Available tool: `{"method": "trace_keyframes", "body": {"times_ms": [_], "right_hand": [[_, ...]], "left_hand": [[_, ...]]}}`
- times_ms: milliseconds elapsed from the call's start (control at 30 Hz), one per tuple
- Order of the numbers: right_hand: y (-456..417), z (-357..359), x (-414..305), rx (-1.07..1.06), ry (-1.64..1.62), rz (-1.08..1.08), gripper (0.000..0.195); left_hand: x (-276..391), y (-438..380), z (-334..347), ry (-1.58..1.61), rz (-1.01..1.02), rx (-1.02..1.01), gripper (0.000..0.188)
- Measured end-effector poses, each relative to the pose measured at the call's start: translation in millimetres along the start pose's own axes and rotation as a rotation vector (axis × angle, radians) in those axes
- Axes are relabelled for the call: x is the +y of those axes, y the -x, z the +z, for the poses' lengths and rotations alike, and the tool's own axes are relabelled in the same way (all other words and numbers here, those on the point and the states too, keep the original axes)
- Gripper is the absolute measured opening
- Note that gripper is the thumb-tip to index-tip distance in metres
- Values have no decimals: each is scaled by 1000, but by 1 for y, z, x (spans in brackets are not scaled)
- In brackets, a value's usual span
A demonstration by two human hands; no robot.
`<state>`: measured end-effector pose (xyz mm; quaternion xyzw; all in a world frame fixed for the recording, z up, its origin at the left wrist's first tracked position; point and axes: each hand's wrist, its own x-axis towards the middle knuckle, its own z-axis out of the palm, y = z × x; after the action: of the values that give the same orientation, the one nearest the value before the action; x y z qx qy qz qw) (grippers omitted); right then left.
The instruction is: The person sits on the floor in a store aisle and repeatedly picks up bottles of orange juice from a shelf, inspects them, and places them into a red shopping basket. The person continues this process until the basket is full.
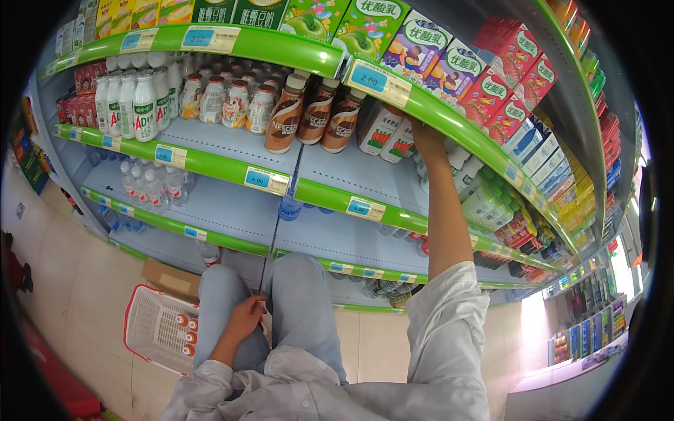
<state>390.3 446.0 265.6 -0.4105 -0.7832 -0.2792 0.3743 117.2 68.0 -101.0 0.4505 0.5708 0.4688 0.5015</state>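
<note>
My right hand (425,136) reaches under the upper shelf edge, at the right side of the carrot drink cartons (380,131). The shelf edge hides part of its fingers, so its grip cannot be told. To the left of the cartons stand several brown Nescafé bottles (284,117). My left hand (246,318) rests by my knee, fingers bent, and I cannot tell whether anything is in it. A white plastic basket with a red rim (138,347) stands on the floor at the left, with several orange-capped bottles (190,337) inside.
Green price-rail edges (326,196) cross in front of me at several heights. Small red-capped bottles (235,102) and white bottles (145,108) stand on the same shelf, further left. Drink cartons (416,44) line the shelf above my right hand. A cardboard box (171,279) lies behind the basket.
</note>
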Motion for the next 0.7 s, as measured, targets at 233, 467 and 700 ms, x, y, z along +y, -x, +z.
{"method": "trace_keyframes", "body": {"times_ms": [233, 467, 700], "right_hand": [[25, -10, -18, 55, -500, 268, 37], [63, -38, -61, -52, -576, 239, 33], [108, -128, -138, 120, -318, -146, 41]], "left_hand": [[-1, -1, -3, -24, -25, 20, 24], [-5, -2, 4, -238, 103, 19, 25], [23, 14, 0, -185, 43, 75, 26]]}}
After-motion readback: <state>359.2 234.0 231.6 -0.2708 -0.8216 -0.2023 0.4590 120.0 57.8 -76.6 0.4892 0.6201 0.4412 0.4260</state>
